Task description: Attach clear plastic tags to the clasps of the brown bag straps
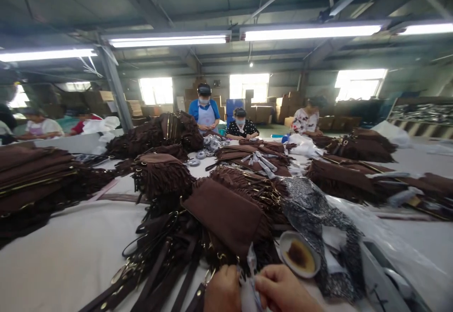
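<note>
My left hand [222, 289] and my right hand [283, 290] sit at the bottom edge, fingers curled, both pinching a small twisted piece of white paper or plastic [250, 274] between them. Just beyond them lies a brown suede fringed bag [226, 215] on a pile of dark brown straps [166, 265] with metal rings. A small white dish [299, 255] holding brown paste stands right of the paper, close to my right hand.
Heaps of brown fringed bags [159, 175] cover the long white table [71, 250]. A stack of flat brown pieces [31, 175] lies at the left. Patterned dark fabric [318, 213] and clear plastic [389, 241] lie at the right. Masked workers [205, 113] stand across the table.
</note>
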`<state>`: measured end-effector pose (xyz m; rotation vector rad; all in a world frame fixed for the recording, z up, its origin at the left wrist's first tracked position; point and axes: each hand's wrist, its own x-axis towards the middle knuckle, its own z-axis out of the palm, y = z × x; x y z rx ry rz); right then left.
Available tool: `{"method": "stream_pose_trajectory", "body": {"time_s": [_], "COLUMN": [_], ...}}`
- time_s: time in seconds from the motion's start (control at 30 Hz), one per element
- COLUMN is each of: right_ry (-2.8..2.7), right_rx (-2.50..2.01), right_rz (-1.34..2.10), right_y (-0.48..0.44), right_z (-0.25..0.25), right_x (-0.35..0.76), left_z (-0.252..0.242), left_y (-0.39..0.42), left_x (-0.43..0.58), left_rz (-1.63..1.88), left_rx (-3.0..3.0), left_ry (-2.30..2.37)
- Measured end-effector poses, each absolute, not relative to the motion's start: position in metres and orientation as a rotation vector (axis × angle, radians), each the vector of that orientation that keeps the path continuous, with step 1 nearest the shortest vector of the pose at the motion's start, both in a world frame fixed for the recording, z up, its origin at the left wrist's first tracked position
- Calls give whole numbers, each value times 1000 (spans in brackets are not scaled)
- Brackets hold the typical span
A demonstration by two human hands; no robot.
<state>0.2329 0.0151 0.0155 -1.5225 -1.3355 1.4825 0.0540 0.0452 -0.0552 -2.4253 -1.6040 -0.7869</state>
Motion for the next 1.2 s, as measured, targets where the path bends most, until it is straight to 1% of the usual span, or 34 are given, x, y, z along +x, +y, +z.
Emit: {"method": "stream_pose_trajectory", "body": {"time_s": [0.07,0.33,0.4,0.57,0.67,0.77,0.87,0.97,1.1,1.2], "right_ry": [-1300,-1386,-1382,-1352,-1368,-1422,-1434,-1447,-1413,-1390], "right_rx": [-1473,-1786,-1844,-1913,-1869,-1739,-1615,-1614,-1701,-1706], "right_rz": [1485,1200,1163,1092,1103,1203,1267,1161,1101,1114], "right_y": [37,59,61,66,63,55,46,43,41,40], "right_z": [21,9,4,-4,-2,2,3,2,-2,-3], "right_x": [208,186,185,180,183,191,199,200,197,196], "left_z": [-60,-71,-70,-65,-64,-63,-62,-63,-60,-51], "left_y": [46,46,45,41,40,41,41,41,41,40], "left_x": [53,54,55,58,58,58,59,59,58,57], "left_rz": [-766,-1017,-977,-710,-741,-823,-822,-939,-1266,-1457], "left_rx": [-2415,-2396,-2428,-2425,-2392,-2404,-2453,-2562,-2753,-2850], "left_ry": [-1618,-1622,-1662,-1770,-1741,-1727,-1785,-1824,-1868,-2142]}}
